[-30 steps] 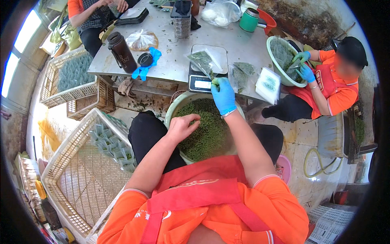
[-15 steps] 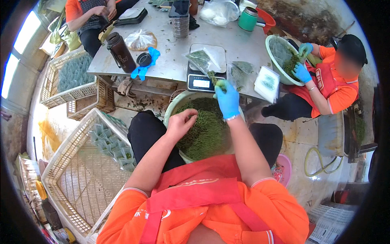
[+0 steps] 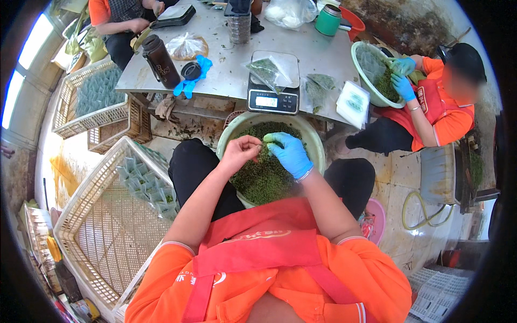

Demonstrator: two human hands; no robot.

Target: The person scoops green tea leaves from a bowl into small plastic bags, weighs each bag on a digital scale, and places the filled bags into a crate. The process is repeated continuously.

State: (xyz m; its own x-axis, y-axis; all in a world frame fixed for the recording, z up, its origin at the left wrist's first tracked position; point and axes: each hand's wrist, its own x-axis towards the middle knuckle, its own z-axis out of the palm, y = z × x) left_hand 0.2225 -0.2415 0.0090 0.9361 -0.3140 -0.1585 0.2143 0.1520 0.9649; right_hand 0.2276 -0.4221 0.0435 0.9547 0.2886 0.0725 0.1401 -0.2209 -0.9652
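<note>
A round pale-green basin (image 3: 318,141) stands between my knees, heaped with small green berries or buds (image 3: 259,183). Over the heap, my bare left hand (image 3: 240,153) pinches thumb and fingers together. Close beside its fingertips is my right hand (image 3: 291,154) in a blue glove with yellow-green fingertips, also pinched. Whatever lies between the fingers of either hand is too small to make out. Just beyond the basin, a digital scale (image 3: 273,101) sits at the table edge with a clear bag of green stuff (image 3: 267,74) on its plate.
Flat filled bags (image 3: 320,83) and a stack of white bags (image 3: 353,105) lie right of the scale. A dark bottle (image 3: 160,62) and blue glove (image 3: 195,78) are to its left. A crate (image 3: 116,237) holds filled bags. A co-worker (image 3: 431,107) handles another basin (image 3: 362,75).
My right hand has come back from the scale to the basin, beside my left hand. The left has shifted slightly, its fingers pinching. The bag remains on the scale.
</note>
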